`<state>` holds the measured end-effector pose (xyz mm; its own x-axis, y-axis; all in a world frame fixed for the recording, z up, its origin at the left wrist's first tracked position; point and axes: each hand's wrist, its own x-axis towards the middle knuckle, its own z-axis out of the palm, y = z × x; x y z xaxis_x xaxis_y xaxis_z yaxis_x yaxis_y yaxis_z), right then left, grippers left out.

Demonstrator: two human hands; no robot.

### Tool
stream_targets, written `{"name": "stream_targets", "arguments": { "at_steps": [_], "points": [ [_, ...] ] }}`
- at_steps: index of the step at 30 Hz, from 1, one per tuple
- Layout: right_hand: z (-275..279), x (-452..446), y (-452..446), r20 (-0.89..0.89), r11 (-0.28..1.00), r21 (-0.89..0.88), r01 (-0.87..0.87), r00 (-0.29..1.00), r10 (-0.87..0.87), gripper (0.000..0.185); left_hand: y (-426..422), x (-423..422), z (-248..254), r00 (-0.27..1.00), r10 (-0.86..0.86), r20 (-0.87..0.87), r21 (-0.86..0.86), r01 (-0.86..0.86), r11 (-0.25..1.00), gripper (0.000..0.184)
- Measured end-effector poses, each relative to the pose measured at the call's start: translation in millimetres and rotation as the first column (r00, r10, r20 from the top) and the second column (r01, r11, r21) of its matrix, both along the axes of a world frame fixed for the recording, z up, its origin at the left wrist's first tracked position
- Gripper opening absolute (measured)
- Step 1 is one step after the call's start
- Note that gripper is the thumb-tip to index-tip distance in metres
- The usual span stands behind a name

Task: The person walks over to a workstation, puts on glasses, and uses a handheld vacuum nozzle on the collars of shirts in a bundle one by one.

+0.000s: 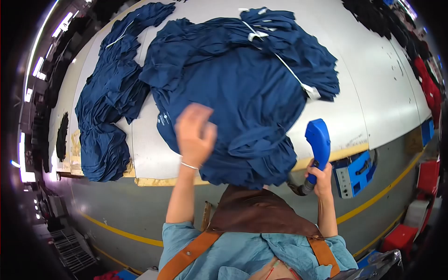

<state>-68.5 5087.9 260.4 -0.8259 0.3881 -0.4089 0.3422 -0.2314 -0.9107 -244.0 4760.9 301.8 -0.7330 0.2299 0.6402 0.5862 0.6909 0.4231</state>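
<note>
Teal shirt (205, 255) faces table edge (158, 181); right hand (322, 179) grips blue tool (318, 139), left hand (192, 137) unclenched.

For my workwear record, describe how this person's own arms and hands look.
The left hand and right hand are both bare, without gloves. A thin, pale band circles the left wrist; none shows on the right. Both forearms are uncovered up to loose, light blue-green fabric sleeves ending around the elbows. No markings can be made out on the sleeves.
</note>
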Motion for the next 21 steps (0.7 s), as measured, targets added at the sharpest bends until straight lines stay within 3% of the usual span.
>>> {"name": "stream_targets", "arguments": {
  "at_steps": [3, 4, 5, 6, 7, 8, 9, 11, 14, 17, 21],
  "points": [
    [9.3, -26.8, -2.2, 0.008, 1.0, 0.006, -0.01, 1.0, 0.01, 0.019, -125.8, -86.5, -67.3, 0.845, 0.534, 0.025, 0.024, -0.534, 0.845, 0.044],
    [12.7, -36.2, -2.8, 0.007, 1.0, 0.005, -0.015, 1.0, 0.015, 0.019, -178.4, -119.2, -99.6, 0.79, 0.597, 0.138, -0.05, -0.596, 0.801, 0.051],
    [17.4, -43.0, -3.3, 0.023, 1.0, 0.008, -0.022, 0.999, 0.021, 0.019, -223.5, -143.4, -135.2, 0.793, 0.594, 0.138, -0.037, -0.595, 0.803, 0.051],
    [19.5, -52.2, -4.6, 0.041, 1.0, 0.013, -0.015, 0.999, 0.014, 0.019, -242.7, -159.6, -149.9, 0.737, 0.498, 0.457, 0.252, -0.644, 0.722, 0.056],
    [21.0, -61.9, -5.6, 0.045, 1.0, 0.011, -0.02, 0.999, 0.019, 0.019, -251.9, -173.5, -164.5, 0.662, 0.255, 0.705, 0.466, -0.703, 0.537, 0.063],
    [24.8, -67.0, -4.2, 0.053, 1.0, 0.014, -0.003, 0.999, 0.002, 0.019, -254.8, -191.0, -179.1, 0.558, -0.089, 0.825, 0.557, -0.775, 0.298, 0.07],
    [26.4, -69.9, -1.0, 0.06, 0.997, 0.035, 0.068, 0.996, -0.07, 0.019, -257.7, -204.7, -190.2, 0.634, -0.253, 0.731, 0.682, -0.662, 0.311, 0.073],
    [26.4, -77.5, 9.2, 0.036, 0.998, -0.059, -0.001, 0.999, 0.003, 0.019, -258.8, -228.4, -201.5, 0.667, -0.495, 0.556, 0.828, -0.495, 0.264, 0.074],
    [27.9, -79.6, 25.1, 0.06, 0.988, -0.13, 0.087, 0.995, -0.08, 0.019, -232.6, -224.1, -185.7, 0.664, -0.417, 0.621, 0.781, -0.57, 0.255, 0.071],
    [16.5, -77.5, 54.2, 0.044, 0.98, -0.192, 0.051, 0.998, -0.043, 0.021, -186.5, -190.1, -164.0, 0.659, -0.304, 0.688, 0.725, -0.643, 0.246, 0.067],
    [11.8, -74.6, 93.6, -0.018, 0.951, -0.303, 0.057, 0.998, -0.065, 0.021, -109.2, -138.8, -143.6, 0.618, -0.292, 0.73, 0.682, -0.684, 0.26, 0.063]
  ]
}}
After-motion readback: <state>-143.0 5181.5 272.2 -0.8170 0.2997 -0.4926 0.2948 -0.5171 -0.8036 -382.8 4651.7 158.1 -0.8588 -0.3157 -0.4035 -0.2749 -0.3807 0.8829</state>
